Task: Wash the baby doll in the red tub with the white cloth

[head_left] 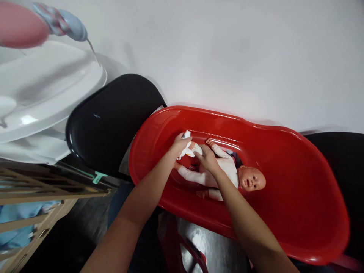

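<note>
A baby doll (227, 172) with a white cloth body lies on its back in a red baby bathtub (301, 182), its head toward the right. My left hand (181, 143) is closed on a small white cloth garment (187, 151) with a few coloured marks, near the doll's raised foot. My right hand (208, 158) closes around the same leg of the doll, with its fingers beside the cloth. The other leg stretches toward the left end of the tub. Whether the garment is around the foot or only against it, I cannot tell.
Black folding chairs (113, 117) stand at both ends of the tub. A white plastic tub (54, 91) is at the upper left, with a blurred pink and blue object (61, 21) above it. A wooden crib (54, 220) stands at the lower left. A pale wall (227, 57) is behind.
</note>
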`<state>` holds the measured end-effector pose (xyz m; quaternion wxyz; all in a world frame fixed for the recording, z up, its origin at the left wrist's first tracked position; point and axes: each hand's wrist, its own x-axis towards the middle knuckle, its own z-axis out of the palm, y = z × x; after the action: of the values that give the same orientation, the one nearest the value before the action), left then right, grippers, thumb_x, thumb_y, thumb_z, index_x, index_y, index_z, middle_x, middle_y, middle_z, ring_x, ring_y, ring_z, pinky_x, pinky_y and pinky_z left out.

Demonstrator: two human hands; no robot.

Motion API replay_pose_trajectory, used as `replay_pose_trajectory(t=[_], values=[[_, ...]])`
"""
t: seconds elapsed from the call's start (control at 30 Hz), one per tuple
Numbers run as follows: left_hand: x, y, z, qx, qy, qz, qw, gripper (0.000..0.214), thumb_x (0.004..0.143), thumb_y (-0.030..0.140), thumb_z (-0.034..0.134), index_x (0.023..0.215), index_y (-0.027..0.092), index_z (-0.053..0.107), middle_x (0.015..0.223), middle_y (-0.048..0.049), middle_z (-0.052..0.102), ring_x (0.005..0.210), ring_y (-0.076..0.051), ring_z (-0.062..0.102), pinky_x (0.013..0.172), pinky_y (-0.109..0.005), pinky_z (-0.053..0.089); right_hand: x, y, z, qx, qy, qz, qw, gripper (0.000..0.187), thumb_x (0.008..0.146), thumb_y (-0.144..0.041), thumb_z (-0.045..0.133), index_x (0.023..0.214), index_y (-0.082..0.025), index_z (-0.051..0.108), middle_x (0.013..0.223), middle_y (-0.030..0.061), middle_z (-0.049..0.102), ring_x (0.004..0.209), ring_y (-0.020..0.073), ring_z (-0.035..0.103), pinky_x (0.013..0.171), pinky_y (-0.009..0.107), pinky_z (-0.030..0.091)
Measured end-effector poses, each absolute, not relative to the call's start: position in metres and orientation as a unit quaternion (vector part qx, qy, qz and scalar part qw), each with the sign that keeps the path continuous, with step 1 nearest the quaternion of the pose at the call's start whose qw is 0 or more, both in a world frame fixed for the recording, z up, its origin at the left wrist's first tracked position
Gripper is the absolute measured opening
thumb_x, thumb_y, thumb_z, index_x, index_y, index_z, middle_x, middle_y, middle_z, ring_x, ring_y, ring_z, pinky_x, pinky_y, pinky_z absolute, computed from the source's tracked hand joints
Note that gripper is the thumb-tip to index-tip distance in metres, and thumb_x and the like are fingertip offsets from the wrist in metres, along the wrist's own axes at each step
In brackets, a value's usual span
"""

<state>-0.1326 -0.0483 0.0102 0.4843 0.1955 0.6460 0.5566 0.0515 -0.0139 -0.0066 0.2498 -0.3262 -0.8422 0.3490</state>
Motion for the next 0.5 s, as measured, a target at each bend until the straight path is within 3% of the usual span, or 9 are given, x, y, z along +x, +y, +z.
replay_pose_trajectory(t=[0.23, 0.37, 0.5], values=[[-0.130, -0.048, 0.018, 0.340, 0.690, 0.538, 0.346, 0.034, 0.091, 0.013, 0.069, 0.124, 0.016, 0.073, 0.114, -0.0097, 0.078, 0.100, -0.019, 0.072, 0.087, -0.027, 0.054, 0.053, -0.010, -0.009, -0.302, -0.837, 0.399, 0.222, 0.034, 0.101, -0.044, 0.060, 0.120, -0.017, 0.066, 0.118, 0.0127, 0.073, 0.102, 0.0261, 0.067, 0.099, 0.044, 0.053], [-0.131, -0.050, 0.026, 0.411, 0.740, 0.460, 0.268, 0.030, 0.096, 0.026, 0.070, 0.124, 0.018, 0.074, 0.112, -0.0109, 0.079, 0.098, -0.021, 0.072, 0.089, -0.028, 0.052, 0.054, -0.012, -0.007, -0.296, -0.836, 0.411, 0.210, 0.028, 0.102, -0.043, 0.058, 0.118, -0.023, 0.066, 0.114, 0.0094, 0.074, 0.098, 0.0269, 0.067, 0.096, 0.046, 0.054], [-0.134, -0.055, 0.037, 0.431, 0.781, 0.383, 0.240, 0.032, 0.104, 0.042, 0.059, 0.114, 0.017, 0.077, 0.108, -0.0152, 0.079, 0.098, -0.025, 0.072, 0.087, -0.031, 0.050, 0.056, -0.014, -0.005, -0.300, -0.832, 0.423, 0.197, 0.027, 0.100, -0.046, 0.060, 0.118, -0.026, 0.067, 0.116, 0.0070, 0.075, 0.100, 0.0279, 0.068, 0.097, 0.048, 0.054]])
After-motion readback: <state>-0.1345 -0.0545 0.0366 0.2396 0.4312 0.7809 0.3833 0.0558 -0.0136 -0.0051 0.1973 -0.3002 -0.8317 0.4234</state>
